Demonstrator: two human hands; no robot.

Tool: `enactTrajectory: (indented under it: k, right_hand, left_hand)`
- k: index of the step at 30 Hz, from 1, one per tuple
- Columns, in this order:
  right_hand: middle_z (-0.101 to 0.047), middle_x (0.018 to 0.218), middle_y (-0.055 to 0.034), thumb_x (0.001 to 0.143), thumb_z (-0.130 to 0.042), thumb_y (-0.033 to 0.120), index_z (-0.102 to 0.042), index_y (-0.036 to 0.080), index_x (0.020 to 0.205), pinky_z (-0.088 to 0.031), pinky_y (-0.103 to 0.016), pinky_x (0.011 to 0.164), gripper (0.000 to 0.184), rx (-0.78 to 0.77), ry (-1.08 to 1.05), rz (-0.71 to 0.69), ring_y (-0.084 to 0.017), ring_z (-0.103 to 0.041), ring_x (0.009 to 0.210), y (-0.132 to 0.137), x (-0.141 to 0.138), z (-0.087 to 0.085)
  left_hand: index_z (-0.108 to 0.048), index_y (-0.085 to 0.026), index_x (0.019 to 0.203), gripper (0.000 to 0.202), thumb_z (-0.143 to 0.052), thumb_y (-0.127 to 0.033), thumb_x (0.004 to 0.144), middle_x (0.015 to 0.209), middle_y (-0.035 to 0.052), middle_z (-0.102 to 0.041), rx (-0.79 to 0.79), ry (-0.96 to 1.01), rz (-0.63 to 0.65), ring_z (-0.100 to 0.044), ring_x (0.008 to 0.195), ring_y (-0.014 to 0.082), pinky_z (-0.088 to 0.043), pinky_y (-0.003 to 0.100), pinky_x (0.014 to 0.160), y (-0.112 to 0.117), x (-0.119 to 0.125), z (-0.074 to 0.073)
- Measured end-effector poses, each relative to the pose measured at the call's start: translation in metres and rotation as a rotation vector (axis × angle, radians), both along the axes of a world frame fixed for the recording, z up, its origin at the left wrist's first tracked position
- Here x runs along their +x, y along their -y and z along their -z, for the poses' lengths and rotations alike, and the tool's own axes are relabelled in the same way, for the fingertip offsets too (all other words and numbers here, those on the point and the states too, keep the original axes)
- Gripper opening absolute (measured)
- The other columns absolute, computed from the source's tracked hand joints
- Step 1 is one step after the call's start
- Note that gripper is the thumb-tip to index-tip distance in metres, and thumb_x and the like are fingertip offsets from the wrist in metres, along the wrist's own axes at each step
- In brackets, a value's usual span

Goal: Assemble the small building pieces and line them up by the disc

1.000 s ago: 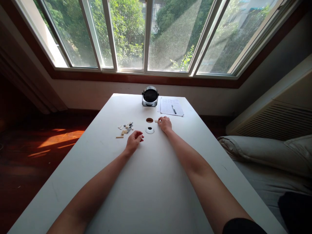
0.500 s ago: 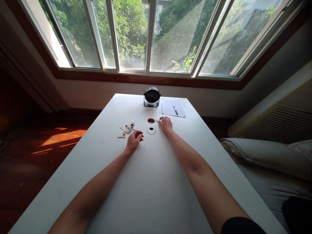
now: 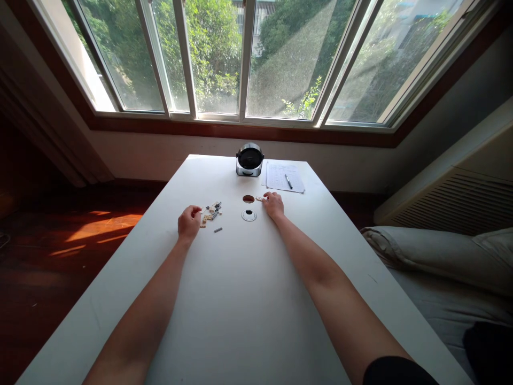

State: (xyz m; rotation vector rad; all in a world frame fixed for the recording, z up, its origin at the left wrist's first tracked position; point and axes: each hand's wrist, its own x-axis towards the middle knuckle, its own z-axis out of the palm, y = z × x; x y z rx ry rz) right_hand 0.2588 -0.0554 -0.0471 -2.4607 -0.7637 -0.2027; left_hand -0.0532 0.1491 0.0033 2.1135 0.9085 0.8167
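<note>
My left hand is at the left edge of a loose pile of small building bricks, coloured tan, white, grey and dark. Its fingers are closed together, and a pale building brick shows at the fingertips. A grey building brick lies apart, just in front of the pile. Right of the round hole, my right hand rests on the table with its fingers pinched on a flat beige building brick. Part of that brick is hidden by the fingers.
The white table has a round hole with a ringed cover in front of it. A black round device on a stand stands at the back, beside papers and a pen. Windows lie beyond.
My left hand has moved left, from the near right side of the pile to its left edge. A grey brick now lies in front of the pile. The right hand has hardly moved.
</note>
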Motion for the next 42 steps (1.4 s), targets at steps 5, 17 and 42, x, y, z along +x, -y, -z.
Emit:
enactTrajectory:
  k: [5, 17, 42]
  right_hand:
    - [-0.057, 0.11, -0.0088, 0.092, -0.053, 0.031, -0.063, 0.023, 0.108, -0.042, -0.035, 0.09, 0.021, 0.006, 0.013, 0.011, -0.025, -0.048, 0.107, -0.001, 0.001, 0.001]
    - [-0.057, 0.109, -0.0092, 0.092, -0.053, 0.031, -0.065, 0.024, 0.105, -0.042, -0.035, 0.089, 0.019, 0.011, 0.011, 0.025, -0.026, -0.047, 0.109, -0.003, 0.004, 0.004]
    - [-0.056, 0.107, -0.0095, 0.094, -0.054, 0.033, -0.07, 0.027, 0.106, -0.042, -0.036, 0.089, 0.021, -0.011, 0.011, -0.003, -0.026, -0.048, 0.106, -0.01, 0.005, 0.002]
  left_hand:
    - [-0.068, -0.022, 0.092, 0.025, -0.049, -0.021, 0.076, 0.089, 0.0015, -0.069, 0.027, -0.227, 0.094, -0.059, 0.077, 0.0172, -0.042, 0.027, 0.069, -0.026, -0.012, 0.001]
    - [-0.069, -0.023, 0.093, 0.026, -0.056, -0.035, 0.073, 0.079, 0.0002, -0.067, -0.014, -0.486, 0.338, -0.057, 0.067, 0.0162, -0.036, 0.025, 0.058, -0.043, -0.034, -0.012]
    - [-0.07, -0.024, 0.077, 0.017, -0.067, -0.04, 0.07, 0.078, 0.0025, -0.066, 0.071, -0.491, 0.536, -0.057, 0.07, 0.0194, -0.035, 0.027, 0.058, -0.016, -0.012, -0.014]
